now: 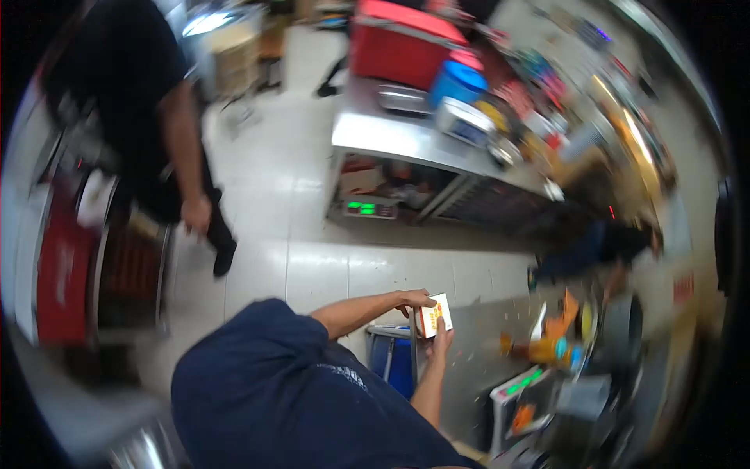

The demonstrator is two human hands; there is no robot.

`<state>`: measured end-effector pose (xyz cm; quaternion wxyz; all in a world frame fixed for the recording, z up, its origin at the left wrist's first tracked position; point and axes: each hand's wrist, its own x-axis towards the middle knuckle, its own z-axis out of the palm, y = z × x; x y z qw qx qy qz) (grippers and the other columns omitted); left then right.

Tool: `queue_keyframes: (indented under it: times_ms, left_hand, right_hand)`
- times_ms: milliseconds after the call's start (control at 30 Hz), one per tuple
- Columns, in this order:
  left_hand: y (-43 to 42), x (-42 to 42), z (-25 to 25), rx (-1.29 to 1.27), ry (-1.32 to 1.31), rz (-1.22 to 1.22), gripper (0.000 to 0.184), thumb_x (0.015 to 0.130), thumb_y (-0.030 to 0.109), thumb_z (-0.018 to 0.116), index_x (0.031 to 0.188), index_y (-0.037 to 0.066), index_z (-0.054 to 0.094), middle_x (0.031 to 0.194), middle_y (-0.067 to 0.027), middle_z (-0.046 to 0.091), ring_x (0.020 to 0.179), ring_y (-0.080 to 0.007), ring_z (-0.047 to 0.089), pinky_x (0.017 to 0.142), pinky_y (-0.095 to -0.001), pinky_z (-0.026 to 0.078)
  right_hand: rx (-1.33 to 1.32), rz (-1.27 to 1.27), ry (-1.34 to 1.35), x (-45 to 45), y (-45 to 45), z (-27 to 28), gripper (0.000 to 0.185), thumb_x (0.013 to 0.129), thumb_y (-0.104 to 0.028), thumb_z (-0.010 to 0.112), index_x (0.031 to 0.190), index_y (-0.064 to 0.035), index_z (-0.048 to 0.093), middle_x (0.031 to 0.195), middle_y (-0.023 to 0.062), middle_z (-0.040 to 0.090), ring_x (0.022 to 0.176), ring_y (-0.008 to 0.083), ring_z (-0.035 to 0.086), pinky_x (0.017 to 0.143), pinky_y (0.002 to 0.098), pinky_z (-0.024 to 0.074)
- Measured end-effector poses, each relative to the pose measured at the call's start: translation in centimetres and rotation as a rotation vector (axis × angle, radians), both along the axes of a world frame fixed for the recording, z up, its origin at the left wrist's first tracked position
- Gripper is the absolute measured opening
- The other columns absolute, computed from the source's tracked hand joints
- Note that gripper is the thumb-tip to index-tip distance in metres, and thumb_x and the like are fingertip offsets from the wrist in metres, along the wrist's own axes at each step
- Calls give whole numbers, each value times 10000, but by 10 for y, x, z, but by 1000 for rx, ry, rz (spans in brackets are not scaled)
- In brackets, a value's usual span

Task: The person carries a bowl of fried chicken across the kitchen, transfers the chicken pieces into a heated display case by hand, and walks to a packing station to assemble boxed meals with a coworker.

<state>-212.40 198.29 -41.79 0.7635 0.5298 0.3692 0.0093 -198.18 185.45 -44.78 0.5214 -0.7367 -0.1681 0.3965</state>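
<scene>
Between my two hands is a small white box (437, 316) with yellow-orange print and a red mark on its face. My left hand (416, 300) grips the box at its upper left corner, fingers bent around the edge. From below, my right hand (440, 338) holds it, with the thumb laid on the printed face. The box is over the near edge of a steel worktable (476, 328). What is inside the box cannot be seen.
A digital scale (519, 402) and an amber bottle (547, 352) stand on the worktable. A blue-topped stool (391, 359) is beside it. Across the aisle, a steel counter (383, 137) carries a red cooler box (402, 47). A person in black (129, 102) stands at left.
</scene>
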Motion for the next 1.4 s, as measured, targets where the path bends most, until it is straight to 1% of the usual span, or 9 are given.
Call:
queue_keyframes:
  times_ms: [100,233,433,600,800,1133,1267,1367,1400]
  left_hand:
    - [-3,-77,-14,-151,-159,201,545,765,375,575,1177,101,346,1095,-101,492,959,-235,517,814,-536,406]
    - [-39,-214,-57,-215,-211,585,575,774,393,572,1209,109,325,1103,-97,477,987,-219,495,837,-501,402]
    - [-216,-426,-81,-325,-336,1208,601,816,347,545,1284,128,237,1118,-85,472,993,-197,509,815,-433,447]
    - [-366,-546,-114,-318,-425,1698,486,836,306,527,1219,132,285,1095,-69,497,989,-185,528,807,-406,466]
    - [-461,-638,-77,-183,-619,2076,478,832,321,524,1212,129,306,1118,-73,490,1017,-214,514,855,-433,425]
    - [-447,-815,-71,-112,-560,2253,522,809,317,552,1218,117,298,1162,-88,464,1053,-249,484,854,-499,388]
    - [-432,-903,-83,-147,-504,2039,549,802,318,558,1251,128,306,1161,-80,480,1017,-238,501,810,-485,415]
    - [-435,-954,-90,-119,-300,1851,540,815,388,525,1234,84,371,1171,-45,486,974,-178,521,737,-393,465]
    - [-441,-969,-97,-211,-347,1759,536,828,393,500,1239,73,370,1195,-59,472,1009,-193,507,772,-411,454]
  right_hand:
    - [187,182,129,-54,24,-9,583,766,-325,628,1172,-57,307,1060,127,498,891,237,552,665,357,502]
    - [-91,653,181,-161,49,-4,718,741,-299,662,1262,-86,217,1175,124,417,1056,246,453,840,455,398]
    - [-312,1382,99,-382,20,-25,713,721,-311,676,1253,-82,260,1164,115,432,1026,225,458,811,420,412]
    - [-407,1713,182,-569,-65,-44,789,719,-236,684,1309,-81,183,1165,159,439,981,254,513,805,446,433]
    - [-351,1996,154,-736,-130,-34,857,683,-214,717,1310,-34,161,1150,177,453,960,250,527,807,441,443]
    - [-418,2117,265,-949,-117,-8,768,676,-187,713,1276,-12,266,1071,145,518,922,216,549,794,336,448]
    - [-492,2242,517,-1028,-78,-50,459,704,-225,684,1062,0,503,946,79,593,841,177,583,741,312,479]
    - [-454,2373,514,-1081,-74,-70,338,724,-272,652,964,-45,584,871,52,614,771,153,595,675,291,490]
    - [-404,2438,336,-1091,-68,-57,314,734,-254,640,954,-35,589,856,60,616,736,159,601,651,286,495]
